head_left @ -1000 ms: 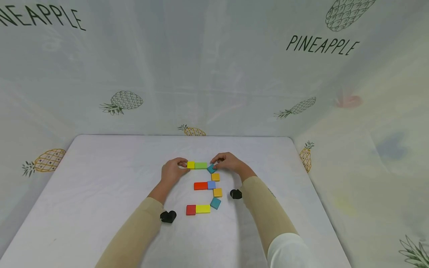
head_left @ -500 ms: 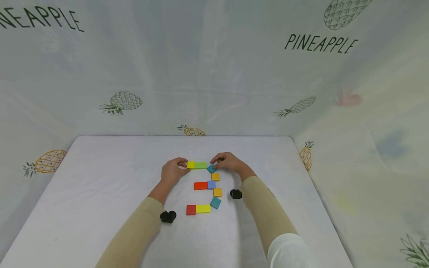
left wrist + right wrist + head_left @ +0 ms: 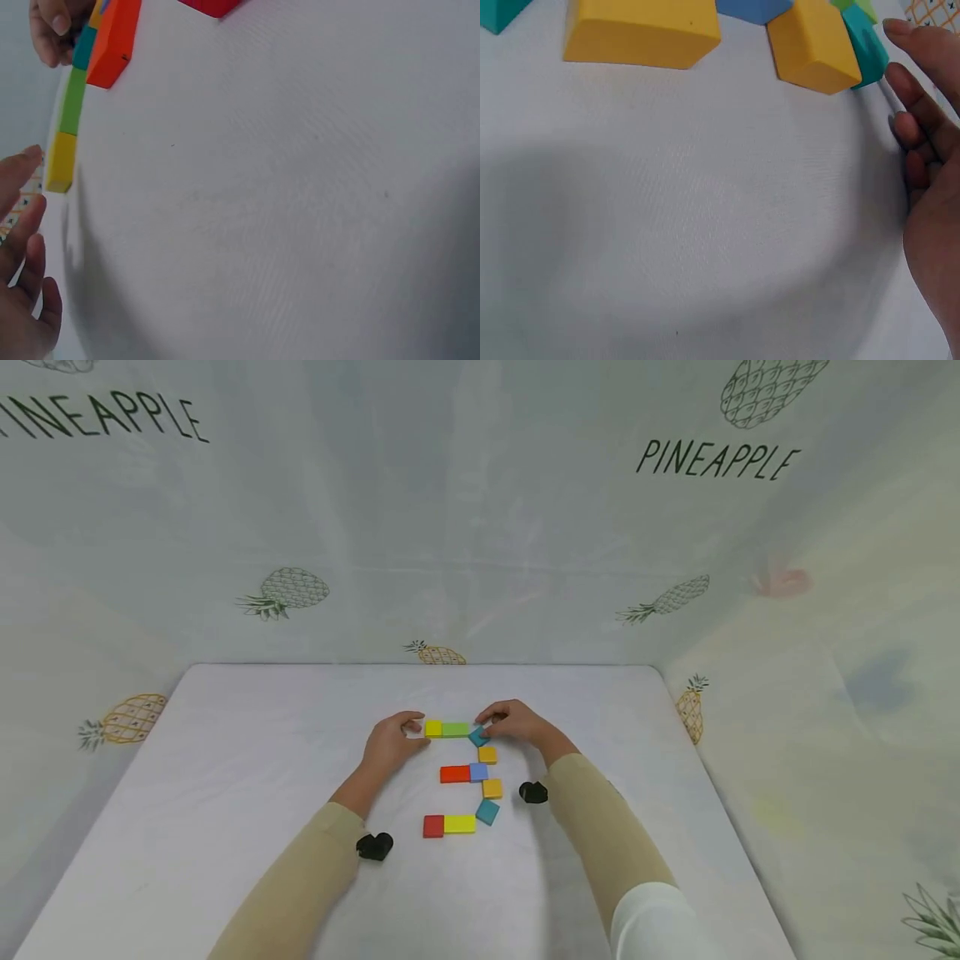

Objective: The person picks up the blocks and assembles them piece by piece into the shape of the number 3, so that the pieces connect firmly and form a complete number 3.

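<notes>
In the head view, small coloured blocks form an angular figure like a 3 on the white table. My left hand (image 3: pixel 388 745) is beside the yellow block (image 3: pixel 433 728) at the top row's left end; the left wrist view shows its fingers apart from that block. Beside the yellow block lies a light green block (image 3: pixel 455 729), followed by a tilted teal block (image 3: pixel 478 737). My right hand (image 3: pixel 517 723) is at this teal block, thumb and forefinger close to it. In the right wrist view its fingers are relaxed beside the teal block (image 3: pixel 866 49), not curled around it.
Below lie an orange-yellow block (image 3: pixel 487 755), a long red block (image 3: pixel 454 774), a blue block (image 3: pixel 478 772), another orange-yellow block (image 3: pixel 492 788) and a lower teal block (image 3: pixel 487 812). The bottom row has a red block (image 3: pixel 433 826) and a long yellow block (image 3: pixel 460 824).
The head view has shifted slightly, moving the table and blocks a little right in the picture. The left fingers have spread slightly from the yellow block. The right hand stays at the teal block.
</notes>
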Available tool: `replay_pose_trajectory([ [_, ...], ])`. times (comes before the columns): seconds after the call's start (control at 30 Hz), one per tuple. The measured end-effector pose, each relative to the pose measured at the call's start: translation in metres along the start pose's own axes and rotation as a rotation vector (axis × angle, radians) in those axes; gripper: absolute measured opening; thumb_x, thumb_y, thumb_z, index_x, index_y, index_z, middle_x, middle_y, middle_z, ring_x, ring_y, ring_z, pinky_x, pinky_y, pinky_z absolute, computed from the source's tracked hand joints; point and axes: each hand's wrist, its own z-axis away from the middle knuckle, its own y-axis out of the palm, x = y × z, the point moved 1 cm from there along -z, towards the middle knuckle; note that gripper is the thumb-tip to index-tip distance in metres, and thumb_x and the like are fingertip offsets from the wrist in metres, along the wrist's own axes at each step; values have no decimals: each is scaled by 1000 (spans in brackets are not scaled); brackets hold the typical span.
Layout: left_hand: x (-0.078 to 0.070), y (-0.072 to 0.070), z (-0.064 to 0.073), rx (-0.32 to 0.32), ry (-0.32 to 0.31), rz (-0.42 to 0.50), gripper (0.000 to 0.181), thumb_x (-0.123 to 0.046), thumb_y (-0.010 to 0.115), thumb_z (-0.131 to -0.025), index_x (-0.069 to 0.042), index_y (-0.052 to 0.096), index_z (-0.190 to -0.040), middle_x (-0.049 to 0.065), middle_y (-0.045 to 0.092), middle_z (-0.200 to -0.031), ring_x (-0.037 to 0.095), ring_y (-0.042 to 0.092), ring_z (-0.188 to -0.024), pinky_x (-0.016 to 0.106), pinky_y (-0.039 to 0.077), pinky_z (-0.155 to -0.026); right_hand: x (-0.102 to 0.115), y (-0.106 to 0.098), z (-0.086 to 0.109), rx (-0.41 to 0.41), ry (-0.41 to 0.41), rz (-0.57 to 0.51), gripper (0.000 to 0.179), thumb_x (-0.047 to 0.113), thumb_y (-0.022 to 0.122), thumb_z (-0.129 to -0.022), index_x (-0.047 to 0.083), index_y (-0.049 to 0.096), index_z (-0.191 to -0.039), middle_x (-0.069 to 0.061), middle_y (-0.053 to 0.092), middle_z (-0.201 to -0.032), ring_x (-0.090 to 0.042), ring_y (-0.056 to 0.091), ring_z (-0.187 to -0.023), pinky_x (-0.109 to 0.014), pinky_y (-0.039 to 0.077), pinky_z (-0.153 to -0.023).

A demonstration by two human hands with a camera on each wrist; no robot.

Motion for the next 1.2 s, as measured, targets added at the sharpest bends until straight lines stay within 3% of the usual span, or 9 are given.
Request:
replay_pose_trajectory([
  [0.2,-12,-9,9,7,70,-7,52,-22,80,-82,-14,62,-130,4,65,-108,25,54,-98,39,48,-84,19,-7,14,-24,-26,35,29,21,77,-84,20,72,-113,3,63,-113,-24,50,-106,-39,44,-91],
  [0.4,-28,-18,22,21,95,-10,54,-23,80,-82,-16,61,-132,6,64,-115,25,54,-102,37,49,-84,44,-7,29,-17,-161,85,39,15,74,-86,10,67,-124,1,61,-122,-26,49,-116,-43,43,-99],
  [0.57,-41,-28,34,28,144,-38,55,-24,80,-83,-15,59,-133,8,63,-119,27,55,-105,39,50,-86,62,-5,46,-16,-240,147,39,21,75,-85,16,67,-122,1,58,-126,-31,47,-123,-53,36,-104],
  [0.8,-56,-47,53,36,231,-99,58,-24,81,-81,-15,59,-134,9,62,-123,32,55,-112,43,50,-88,81,-4,75,-54,-335,360,38,25,72,-87,23,66,-125,5,56,-132,-19,44,-127,-50,33,-107],
  [1.03,-62,-63,72,12,334,-180,61,-27,83,-78,-16,59,-133,6,58,-131,29,53,-119,47,46,-97,91,-9,110,-130,-429,624,49,36,69,-89,21,60,-134,-2,47,-145,-25,34,-136,-55,22,-109],
  [1.2,-60,-76,87,-35,427,-242,63,-29,85,-76,-15,59,-133,5,57,-132,28,49,-123,50,42,-100,88,-14,134,-192,-463,748,58,41,66,-90,21,51,-142,-3,36,-153,-27,26,-141,-54,18,-111],
])
